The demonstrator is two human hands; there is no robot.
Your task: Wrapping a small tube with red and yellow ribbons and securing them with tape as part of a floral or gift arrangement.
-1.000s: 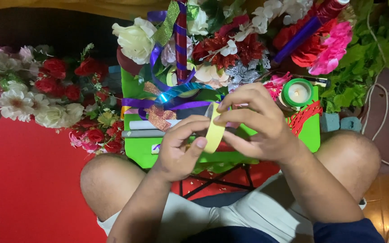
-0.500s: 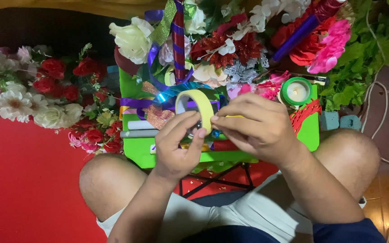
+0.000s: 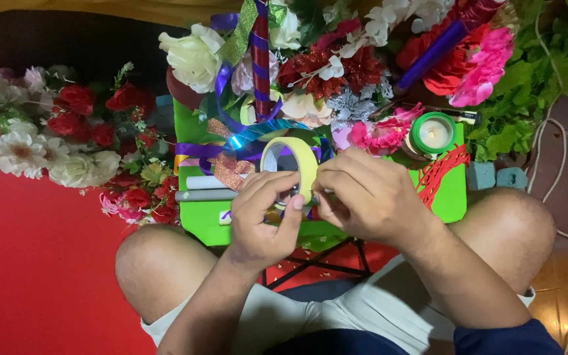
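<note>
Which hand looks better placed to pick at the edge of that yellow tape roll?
Probably the left hand: its fingertips press against the yellow tape roll's rim, while the right hand grips and steadies it.

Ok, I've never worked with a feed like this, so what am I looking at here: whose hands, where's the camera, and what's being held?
There is no machine: these are a person's two bare hands, filmed by a camera worn on their head and looking down over their knees. The left hand and right hand together hold a yellow tape roll upright, fingers pinching at its lower edge. Under the hands sits a green board on a small stand, with grey sticks, purple ribbon and a candle in a green holder. Artificial flowers, red, white and pink, lie around it on a red floor.
</note>
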